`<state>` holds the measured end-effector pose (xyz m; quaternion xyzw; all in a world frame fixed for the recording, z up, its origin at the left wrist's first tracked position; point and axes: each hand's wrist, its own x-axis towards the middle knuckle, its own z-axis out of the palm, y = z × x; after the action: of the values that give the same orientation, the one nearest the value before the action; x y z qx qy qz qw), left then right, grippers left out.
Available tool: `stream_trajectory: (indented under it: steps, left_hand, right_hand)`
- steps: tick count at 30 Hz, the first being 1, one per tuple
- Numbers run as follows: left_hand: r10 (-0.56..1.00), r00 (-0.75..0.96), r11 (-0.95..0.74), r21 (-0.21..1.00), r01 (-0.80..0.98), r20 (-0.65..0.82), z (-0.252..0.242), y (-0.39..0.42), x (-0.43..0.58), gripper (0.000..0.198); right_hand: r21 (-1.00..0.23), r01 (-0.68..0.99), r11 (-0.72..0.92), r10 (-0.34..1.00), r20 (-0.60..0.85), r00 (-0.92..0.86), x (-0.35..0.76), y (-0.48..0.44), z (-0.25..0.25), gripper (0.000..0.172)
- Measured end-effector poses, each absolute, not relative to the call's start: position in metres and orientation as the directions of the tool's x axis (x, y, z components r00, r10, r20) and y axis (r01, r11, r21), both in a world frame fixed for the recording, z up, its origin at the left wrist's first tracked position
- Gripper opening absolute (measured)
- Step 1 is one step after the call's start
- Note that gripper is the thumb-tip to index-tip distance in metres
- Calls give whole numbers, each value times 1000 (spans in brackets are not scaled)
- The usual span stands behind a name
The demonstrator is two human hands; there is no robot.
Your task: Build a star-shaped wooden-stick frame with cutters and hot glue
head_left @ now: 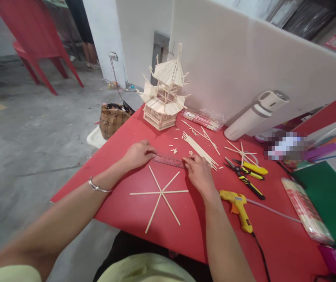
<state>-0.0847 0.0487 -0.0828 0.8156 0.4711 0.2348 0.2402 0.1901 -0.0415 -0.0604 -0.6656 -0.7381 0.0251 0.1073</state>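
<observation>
Between my two hands lies a clear ruler (169, 159), held just above or on the red table. My left hand (140, 153) pinches its left end; a silver bangle is on that wrist. At the other end my right hand (198, 172) grips it between thumb and fingers. Nearer to me, a six-armed star of thin wooden sticks (162, 192) rests flat on the table. Behind my right hand a bundle of loose sticks (200, 149) lies at a slant, with short cut pieces (174, 150) scattered beside it.
A stick-built pagoda (164, 105) stands at the back of the red table (115, 211). To the right are a white flask (256, 113), a smaller stick star (241, 152), pliers (246, 178), a yellow glue gun (238, 207) with its cord, and a pack of sticks (306, 211).
</observation>
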Motion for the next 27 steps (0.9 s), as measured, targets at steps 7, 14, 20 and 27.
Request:
stream_trajectory:
  steps: [7,14,20,27]
  left_hand:
    - [890,442,-399,662,635,112,-78,48,-85,18]
    - [874,472,-405,704,583,112,-77,47,-86,12]
    - [867,491,-392,723,568,84,-78,47,-89,10]
    - [871,484,-382,739,555,87,-77,47,-89,12]
  right_hand:
    - [-129,986,105,988,125,-88,189,-46,-62,37]
    - [-198,973,116,987,135,-90,192,-48,-69,42]
    - [-255,960,119,987,139,-85,190,-50,-70,40]
    - [-365,921,134,988,123,-95,196,-47,-72,37]
